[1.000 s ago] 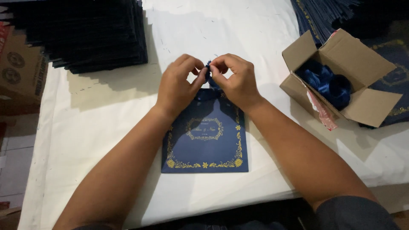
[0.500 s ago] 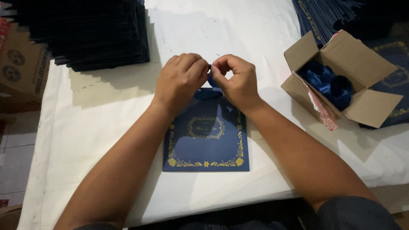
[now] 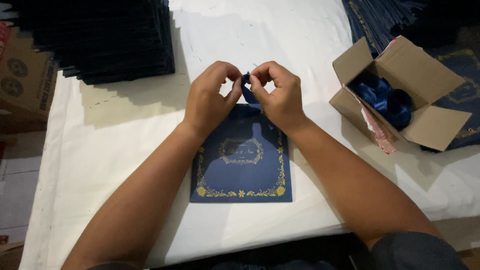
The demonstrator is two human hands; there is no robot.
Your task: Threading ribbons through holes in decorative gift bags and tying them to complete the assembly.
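A dark blue card (image 3: 241, 165) with a gold floral border lies flat on the white table (image 3: 125, 150) in front of me. My left hand (image 3: 210, 97) and my right hand (image 3: 277, 95) meet just above its top edge. Both pinch a small blue ribbon (image 3: 246, 85) between thumbs and fingertips. Only a short loop of the ribbon shows between the fingers; the rest is hidden by them. The ribbon hangs at the card's top middle.
An open cardboard box (image 3: 400, 95) holding blue ribbon stands at the right. A tall stack of dark cards (image 3: 100, 40) fills the back left; more blue cards (image 3: 380, 17) lie at the back right. A brown carton (image 3: 20, 80) sits off the table's left edge.
The hands have stayed together over the card's top edge, fingers shifting slightly on the ribbon. The card has not moved.
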